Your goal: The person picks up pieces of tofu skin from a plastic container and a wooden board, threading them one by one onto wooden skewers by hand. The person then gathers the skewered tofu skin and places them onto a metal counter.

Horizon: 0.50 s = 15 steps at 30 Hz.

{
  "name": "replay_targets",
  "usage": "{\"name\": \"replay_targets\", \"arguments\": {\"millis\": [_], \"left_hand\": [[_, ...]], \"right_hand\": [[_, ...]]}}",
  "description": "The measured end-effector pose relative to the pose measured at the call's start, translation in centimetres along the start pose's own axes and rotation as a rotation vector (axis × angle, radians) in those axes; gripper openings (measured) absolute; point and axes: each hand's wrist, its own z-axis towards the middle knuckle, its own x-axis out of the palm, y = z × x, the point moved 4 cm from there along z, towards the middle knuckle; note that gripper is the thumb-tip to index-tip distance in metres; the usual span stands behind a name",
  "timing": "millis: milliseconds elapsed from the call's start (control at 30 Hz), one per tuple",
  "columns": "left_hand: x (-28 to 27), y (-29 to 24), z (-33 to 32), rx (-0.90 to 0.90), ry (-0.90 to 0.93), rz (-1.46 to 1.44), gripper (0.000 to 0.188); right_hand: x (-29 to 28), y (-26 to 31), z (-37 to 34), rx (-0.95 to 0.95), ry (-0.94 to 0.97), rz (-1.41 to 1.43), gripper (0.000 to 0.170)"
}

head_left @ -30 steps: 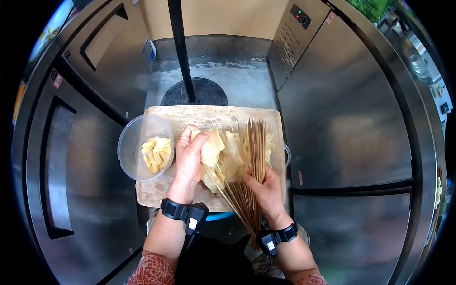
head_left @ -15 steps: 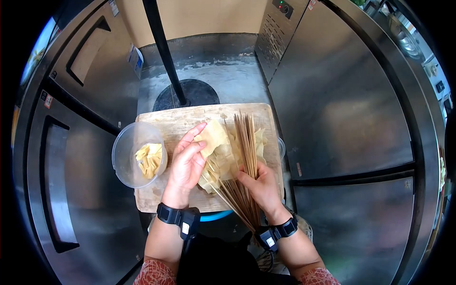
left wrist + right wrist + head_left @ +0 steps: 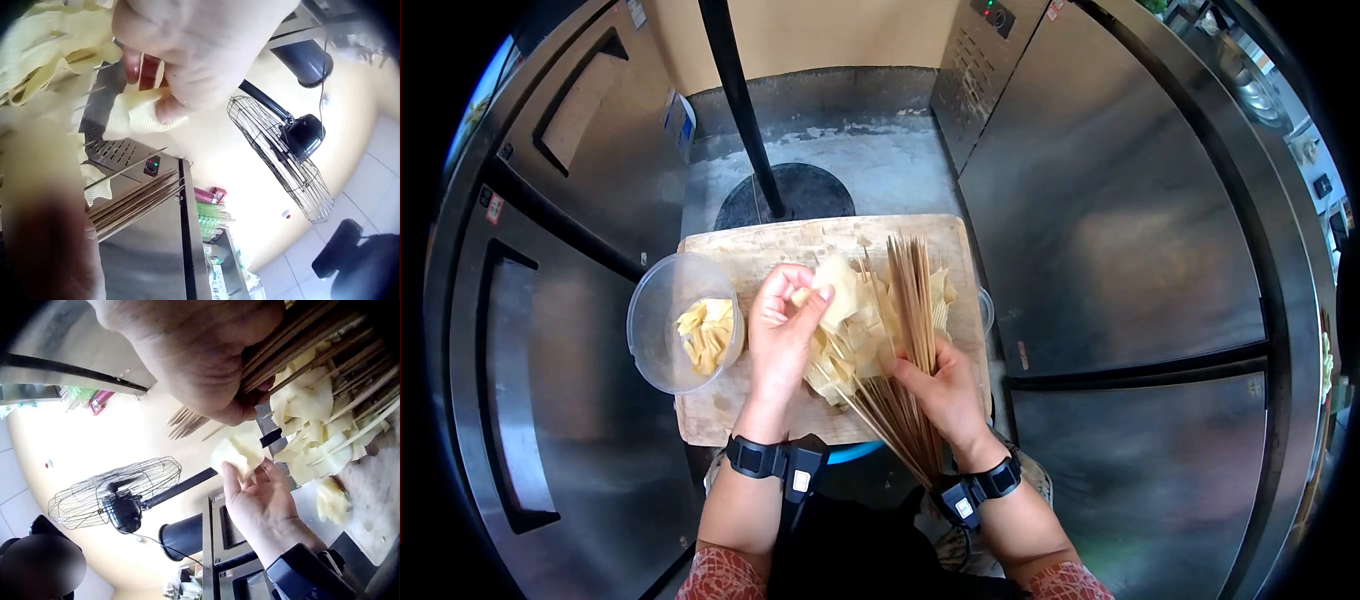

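Note:
The left hand pinches a thin pale-yellow ridged sheet between thumb and fingers, above the board's middle. In the right wrist view the same sheet looks bent over at the fingertips of the left hand. A bundle of thin brown sticks stands in the grip of the right hand. More sticks fan out below, towards the body. Yellow sheets threaded on sticks lie between the hands. In the left wrist view the sheet hangs from the left hand's fingers.
A clear round tub with folded yellow pieces is at the left edge of the wooden board. Steel cabinets flank both sides. Behind the board rises a black pole on a round base. Part of another clear container shows at right.
The view has shifted slightly. The left hand's fingers spread along the sheet and then curled again, and the sheet's position has changed. The right hand keeps hold of the sticks.

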Motion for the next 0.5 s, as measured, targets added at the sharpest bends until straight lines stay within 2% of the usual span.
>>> {"name": "replay_targets", "arguments": {"millis": [100,200,233,333,367,467,500], "left_hand": [[-1.1,-0.4,0.3,0.16,-0.054,0.152,0.01],[-1.4,-0.4,0.5,0.02,-0.118,-0.07,0.004],[-1.9,0.2,0.7,0.003,-0.126,-0.184,0.007],[-1.6,-0.2,0.3,-0.287,-0.17,-0.373,0.013],[-1.5,-0.2,0.3,-0.344,-0.091,-0.433,0.02],[-0.7,0.5,0.0,-0.382,-0.102,-0.553,0.024],[-0.6,0.4,0.1,-0.377,-0.051,-0.523,0.025]], "right_hand": [[-0.1,-0.4,0.0,0.004,-0.009,0.002,0.01],[-0.3,-0.4,0.0,0.008,-0.021,0.023,0.01],[-0.3,-0.3,-0.1,0.006,-0.024,0.031,0.01],[-0.3,-0.3,-0.2,0.024,-0.02,0.068,0.01],[-0.2,-0.2,-0.2,0.03,-0.017,0.06,0.01],[0.1,0.2,-0.4,0.045,-0.003,0.031,0.01],[0.2,0.5,-0.4,0.047,0.002,0.016,0.01]]}}
